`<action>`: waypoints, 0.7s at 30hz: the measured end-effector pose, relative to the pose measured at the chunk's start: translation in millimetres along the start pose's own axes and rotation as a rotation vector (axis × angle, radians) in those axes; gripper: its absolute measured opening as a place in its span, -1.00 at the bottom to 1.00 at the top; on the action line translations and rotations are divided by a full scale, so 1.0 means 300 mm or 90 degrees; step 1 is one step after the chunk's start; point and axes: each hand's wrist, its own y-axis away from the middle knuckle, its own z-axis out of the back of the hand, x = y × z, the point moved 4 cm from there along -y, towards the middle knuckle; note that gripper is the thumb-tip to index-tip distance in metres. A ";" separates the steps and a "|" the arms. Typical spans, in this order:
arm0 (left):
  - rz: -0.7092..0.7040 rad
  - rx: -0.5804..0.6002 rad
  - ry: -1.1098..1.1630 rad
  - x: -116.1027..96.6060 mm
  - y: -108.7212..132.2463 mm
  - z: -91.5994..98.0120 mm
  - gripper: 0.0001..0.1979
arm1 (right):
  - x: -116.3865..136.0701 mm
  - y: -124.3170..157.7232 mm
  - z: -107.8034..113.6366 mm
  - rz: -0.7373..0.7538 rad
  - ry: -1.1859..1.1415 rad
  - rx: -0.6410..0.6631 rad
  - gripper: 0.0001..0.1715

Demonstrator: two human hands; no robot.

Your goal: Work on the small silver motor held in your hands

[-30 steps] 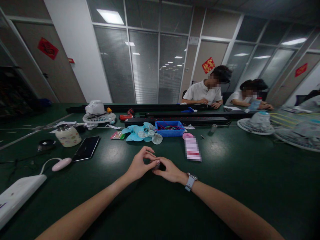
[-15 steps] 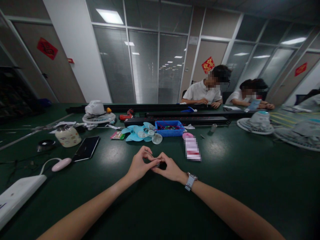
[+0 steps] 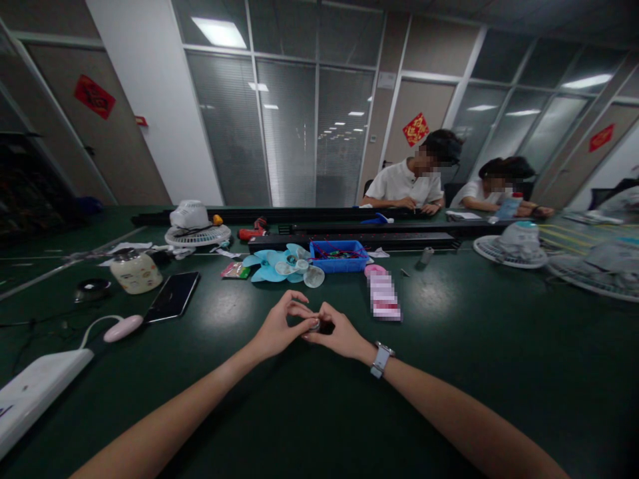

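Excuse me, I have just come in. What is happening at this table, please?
Someone is holding a small silvery piece between the left hand and the right hand, above the green table; the fingers mostly hide it, so I cannot say what it is. Just beyond lie light-blue fan blades and a blue bin with red wires. Two other people are at the far side.

Beyond the dark green bench (image 3: 309,419), a glass partition (image 3: 219,120) with horizontal blinds (image 3: 287,143) stood between brownish doors (image 3: 439,110) bearing red diamond signs (image 3: 94,97), its panes (image 3: 282,33) mirroring lights (image 3: 219,32).
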 end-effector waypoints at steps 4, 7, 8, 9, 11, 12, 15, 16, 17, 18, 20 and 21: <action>-0.008 -0.025 -0.047 -0.018 0.007 -0.001 -0.63 | 0.008 0.001 0.002 -0.004 -0.002 0.000 -0.55; -0.005 -0.046 -0.063 -0.026 0.013 -0.004 -0.65 | 0.013 0.004 0.003 -0.001 0.010 -0.003 -0.54; -0.003 -0.054 -0.064 -0.026 0.014 -0.005 -0.65 | 0.014 0.005 0.003 0.000 0.016 -0.005 -0.53; -0.004 -0.063 -0.064 -0.024 0.015 -0.005 -0.64 | 0.015 0.006 0.003 0.000 0.021 -0.005 -0.53; -0.004 -0.078 -0.067 -0.019 0.017 -0.005 -0.63 | 0.014 0.008 0.001 -0.004 0.026 -0.004 -0.54; -0.003 -0.085 -0.070 -0.017 0.018 -0.006 -0.63 | 0.014 0.009 0.001 -0.008 0.026 -0.004 -0.54; 0.000 -0.107 -0.079 -0.015 0.025 -0.008 -0.63 | 0.013 0.011 0.000 -0.015 0.031 -0.003 -0.54; -0.001 -0.114 -0.080 -0.016 0.028 -0.009 -0.63 | 0.013 0.012 0.000 -0.015 0.034 -0.003 -0.55; -0.004 -0.121 -0.078 -0.019 0.030 -0.010 -0.63 | 0.013 0.012 0.000 -0.015 0.035 -0.003 -0.55; -0.007 -0.129 -0.075 -0.021 0.030 -0.011 -0.64 | 0.012 0.012 0.000 -0.014 0.035 -0.003 -0.55; -0.015 -0.155 -0.063 -0.021 0.028 -0.004 -0.64 | 0.011 0.012 -0.002 -0.015 0.032 0.001 -0.56; -0.019 -0.176 -0.059 -0.017 0.025 0.006 -0.64 | 0.010 0.011 -0.003 -0.017 0.027 0.005 -0.56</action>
